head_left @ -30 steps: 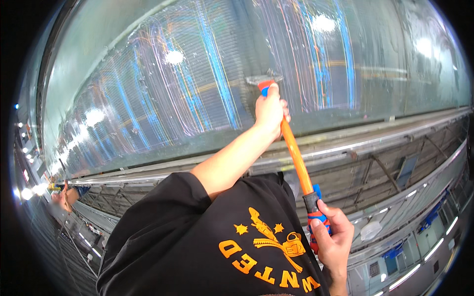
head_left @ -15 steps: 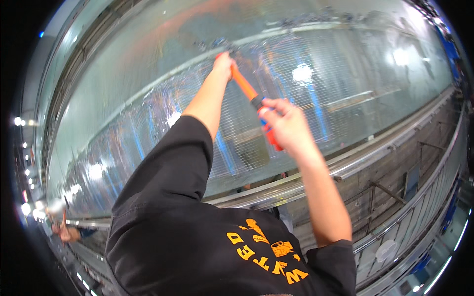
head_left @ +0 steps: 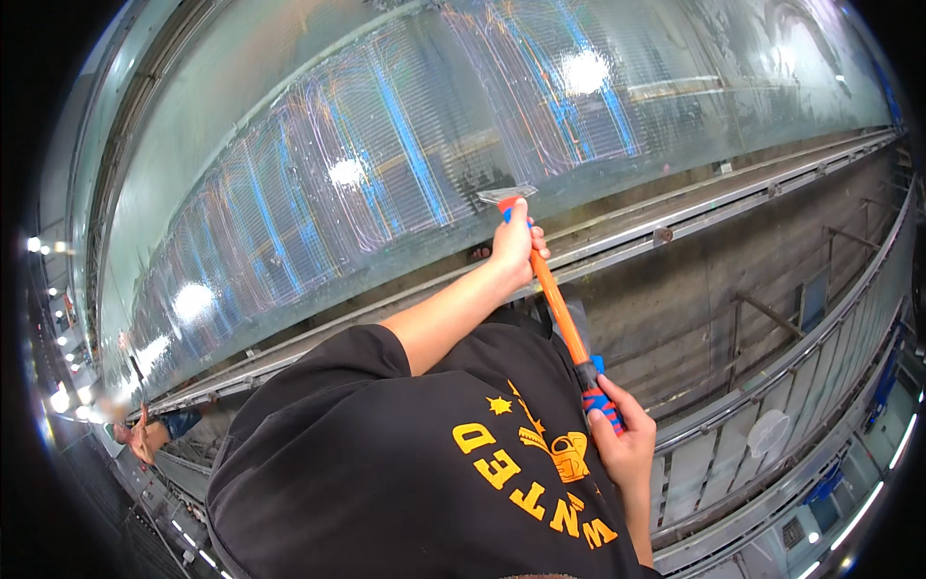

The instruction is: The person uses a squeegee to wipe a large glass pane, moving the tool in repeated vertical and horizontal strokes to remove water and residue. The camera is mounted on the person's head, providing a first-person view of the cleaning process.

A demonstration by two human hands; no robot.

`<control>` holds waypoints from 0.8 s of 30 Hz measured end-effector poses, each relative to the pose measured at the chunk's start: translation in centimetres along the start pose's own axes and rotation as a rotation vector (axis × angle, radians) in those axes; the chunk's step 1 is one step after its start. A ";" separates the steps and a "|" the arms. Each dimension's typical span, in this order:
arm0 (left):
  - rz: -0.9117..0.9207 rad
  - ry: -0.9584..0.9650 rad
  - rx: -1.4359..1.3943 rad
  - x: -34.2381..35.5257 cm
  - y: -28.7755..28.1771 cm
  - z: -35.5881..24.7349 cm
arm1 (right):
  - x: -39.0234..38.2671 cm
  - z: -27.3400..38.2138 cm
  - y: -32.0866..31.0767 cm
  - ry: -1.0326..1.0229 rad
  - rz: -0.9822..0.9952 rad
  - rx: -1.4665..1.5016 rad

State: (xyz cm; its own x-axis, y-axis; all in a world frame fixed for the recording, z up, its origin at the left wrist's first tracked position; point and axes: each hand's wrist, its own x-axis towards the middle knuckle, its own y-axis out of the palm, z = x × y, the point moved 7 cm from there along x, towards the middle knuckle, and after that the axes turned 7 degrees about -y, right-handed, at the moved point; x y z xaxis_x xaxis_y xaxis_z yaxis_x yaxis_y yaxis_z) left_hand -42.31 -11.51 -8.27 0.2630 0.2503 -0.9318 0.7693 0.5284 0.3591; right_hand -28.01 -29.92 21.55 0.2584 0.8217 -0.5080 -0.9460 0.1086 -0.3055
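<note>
A long-handled scraper (head_left: 559, 304) with an orange shaft slants from the near edge of a wet glass sheet (head_left: 415, 174) down toward my body. Its wide, flat blade (head_left: 507, 194) lies at the glass close to that edge. Just behind the blade, my left hand (head_left: 518, 243) is wrapped round the upper handle, thumb pointing up along it. My right hand (head_left: 622, 429) grips the red and blue lower end, beside my black shirt. Water streaks and bright reflections cover the glass, with fine lined texture showing through.
A metal rail (head_left: 666, 234) runs along the glass's near edge. Beyond it, at the right, lie a grey recess with bars and a curved railing (head_left: 772, 434). Another person (head_left: 149, 439) stands at the far left beside the same glass.
Both hands have drawn the scraper back toward my body. Its head end has come from far up the glass to near the edge, and my left arm is now bent.
</note>
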 end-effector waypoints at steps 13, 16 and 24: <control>-0.217 -0.046 -0.036 0.2 4.4 -6.1 | 11.0 9.9 0.0 0.349 0.098 0.123; -0.209 -0.033 -0.059 0.8 7.2 -10.8 | 15.7 13.0 0.6 0.301 0.118 0.105; -0.082 0.156 -0.086 7.5 13.6 -26.8 | 29.1 18.4 4.1 0.188 0.139 0.089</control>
State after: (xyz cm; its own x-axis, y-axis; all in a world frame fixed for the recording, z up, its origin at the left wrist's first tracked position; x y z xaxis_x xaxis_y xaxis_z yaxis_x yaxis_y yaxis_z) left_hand -45.49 19.22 -8.95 0.1030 0.3226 -0.9409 0.7298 0.6182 0.2919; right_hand -27.99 4.79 20.32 0.1490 0.7144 -0.6837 -0.9863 0.0576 -0.1547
